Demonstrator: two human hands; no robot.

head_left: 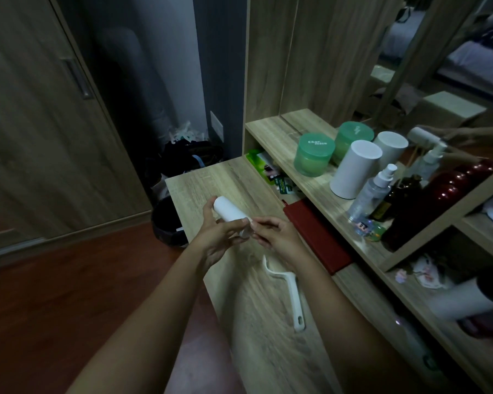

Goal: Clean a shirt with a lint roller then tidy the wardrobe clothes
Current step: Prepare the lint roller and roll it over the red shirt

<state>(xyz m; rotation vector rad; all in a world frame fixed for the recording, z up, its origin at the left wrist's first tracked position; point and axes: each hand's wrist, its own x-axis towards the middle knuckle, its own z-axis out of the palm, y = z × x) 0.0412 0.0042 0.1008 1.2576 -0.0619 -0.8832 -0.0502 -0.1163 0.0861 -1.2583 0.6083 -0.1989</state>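
A white lint roll [228, 209] is held above the wooden desk top [211, 180]. My left hand [219, 237] grips it from below, fingers curled around its near end. My right hand [276, 237] pinches the same near end of the roll with thumb and fingertips. The roller's white plastic handle [291, 294] lies separate on the desk, just under my right wrist. No shirt is in view.
A shelf [310, 180] to the right carries green jars [313, 157], a white cylinder [353, 169], spray bottles and a dark bottle before a mirror. A red notebook [316, 237] lies below it. A black bin [167, 223] and wardrobe doors [40, 123] stand left.
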